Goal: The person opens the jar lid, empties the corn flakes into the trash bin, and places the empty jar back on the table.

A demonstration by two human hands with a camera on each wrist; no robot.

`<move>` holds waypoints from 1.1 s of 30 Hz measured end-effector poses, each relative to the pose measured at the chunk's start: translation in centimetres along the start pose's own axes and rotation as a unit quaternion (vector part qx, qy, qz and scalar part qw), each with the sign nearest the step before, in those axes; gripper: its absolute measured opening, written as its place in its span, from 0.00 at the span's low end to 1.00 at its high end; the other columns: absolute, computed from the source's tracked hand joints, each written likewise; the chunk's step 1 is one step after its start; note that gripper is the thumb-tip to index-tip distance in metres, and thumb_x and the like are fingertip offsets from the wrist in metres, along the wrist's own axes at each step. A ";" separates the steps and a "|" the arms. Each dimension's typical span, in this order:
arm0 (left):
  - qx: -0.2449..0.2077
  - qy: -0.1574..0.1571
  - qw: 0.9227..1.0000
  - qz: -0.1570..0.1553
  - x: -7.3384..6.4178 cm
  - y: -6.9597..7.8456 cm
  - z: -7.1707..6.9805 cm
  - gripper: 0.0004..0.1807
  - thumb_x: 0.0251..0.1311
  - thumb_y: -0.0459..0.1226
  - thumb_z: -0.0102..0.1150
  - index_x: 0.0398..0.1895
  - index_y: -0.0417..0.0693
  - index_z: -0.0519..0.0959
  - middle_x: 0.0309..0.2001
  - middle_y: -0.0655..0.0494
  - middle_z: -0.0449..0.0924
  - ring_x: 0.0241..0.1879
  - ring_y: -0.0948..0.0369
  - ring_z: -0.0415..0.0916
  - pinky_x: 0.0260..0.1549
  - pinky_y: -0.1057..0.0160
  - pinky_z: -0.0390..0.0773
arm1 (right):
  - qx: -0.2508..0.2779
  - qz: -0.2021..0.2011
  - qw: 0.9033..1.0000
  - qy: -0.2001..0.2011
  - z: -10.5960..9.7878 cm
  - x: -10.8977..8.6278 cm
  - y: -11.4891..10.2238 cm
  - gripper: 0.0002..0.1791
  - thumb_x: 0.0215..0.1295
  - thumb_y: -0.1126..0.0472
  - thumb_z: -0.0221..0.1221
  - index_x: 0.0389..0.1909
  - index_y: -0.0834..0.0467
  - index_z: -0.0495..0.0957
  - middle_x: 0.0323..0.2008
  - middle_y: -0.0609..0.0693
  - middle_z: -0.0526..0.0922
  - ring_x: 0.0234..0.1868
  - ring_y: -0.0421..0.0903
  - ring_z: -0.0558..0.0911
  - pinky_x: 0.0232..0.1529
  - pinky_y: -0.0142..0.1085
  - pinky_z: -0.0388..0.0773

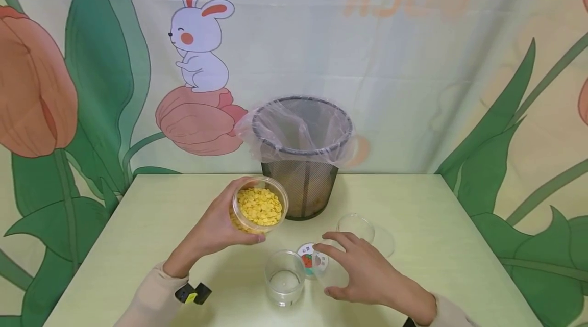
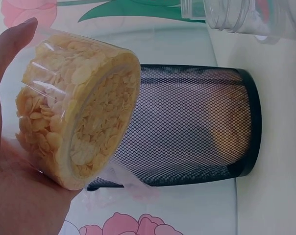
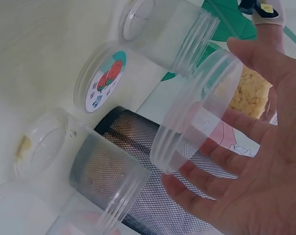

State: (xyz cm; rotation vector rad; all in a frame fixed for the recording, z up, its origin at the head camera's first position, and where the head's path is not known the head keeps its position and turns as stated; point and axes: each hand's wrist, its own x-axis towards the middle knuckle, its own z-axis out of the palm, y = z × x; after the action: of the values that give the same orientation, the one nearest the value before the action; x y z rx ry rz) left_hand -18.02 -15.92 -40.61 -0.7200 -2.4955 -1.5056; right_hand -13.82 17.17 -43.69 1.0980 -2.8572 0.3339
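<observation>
My left hand (image 1: 225, 220) grips a clear plastic jar of yellow flakes (image 1: 260, 206), tilted with its open mouth toward the head camera. The left wrist view shows the flakes packed against the jar's clear base (image 2: 106, 117), the fingers mostly hidden behind it. In my right hand (image 1: 367, 271) is a clear round lid (image 3: 197, 110), held by its rim between thumb and fingertips. Left of this hand an uncovered clear jar (image 1: 285, 278) stands upright. Just behind that jar lies a lid with a strawberry label (image 1: 309, 258), partly covered by the held lid in the head view.
A black mesh bin (image 1: 300, 184) with a pink plastic liner (image 1: 298, 135) stands at the back of the pale table (image 1: 151, 225). Another clear jar (image 1: 356, 227) is beyond my right hand, with a small brownish spot (image 3: 23, 147) at its base. A printed curtain (image 1: 390, 87) hangs behind.
</observation>
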 end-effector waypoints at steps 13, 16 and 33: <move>0.003 -0.002 1.000 0.000 0.0 -0.2 0.3 0.60 0.28 0.44 0.85 0.71 0.61 0.60 0.65 0.56 0.68 0.63 0.54 0.68 0.62 0.45 0.71 | 0.009 -0.004 1.000 -0.019 2.1 -1.4 -0.3 0.45 0.47 0.37 0.71 0.68 0.35 0.66 0.67 0.44 0.69 0.65 0.48 0.72 0.54 0.50 0.77; 0.007 -0.003 1.000 -0.001 0.0 -0.4 0.4 0.60 0.29 0.44 0.85 0.71 0.60 0.59 0.66 0.54 0.68 0.63 0.54 0.68 0.61 0.45 0.71 | 0.013 0.007 0.999 -0.042 2.9 -1.6 -0.2 0.45 0.47 0.37 0.71 0.69 0.34 0.65 0.67 0.43 0.68 0.65 0.48 0.72 0.54 0.51 0.77; 0.009 -0.002 1.000 -0.005 0.0 -0.6 0.6 0.61 0.28 0.44 0.85 0.71 0.59 0.58 0.66 0.49 0.68 0.63 0.53 0.68 0.61 0.44 0.70 | 0.006 0.021 0.996 -0.089 5.6 -2.1 1.4 0.41 0.45 0.39 0.72 0.63 0.38 0.71 0.63 0.45 0.72 0.60 0.48 0.73 0.51 0.49 0.78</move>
State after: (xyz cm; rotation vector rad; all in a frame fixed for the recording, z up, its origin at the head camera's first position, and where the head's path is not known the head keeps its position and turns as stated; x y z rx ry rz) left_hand -18.21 -15.71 -41.41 -0.7092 -2.5149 -1.4845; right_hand -13.09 18.36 -49.72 1.1236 -3.0413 0.2689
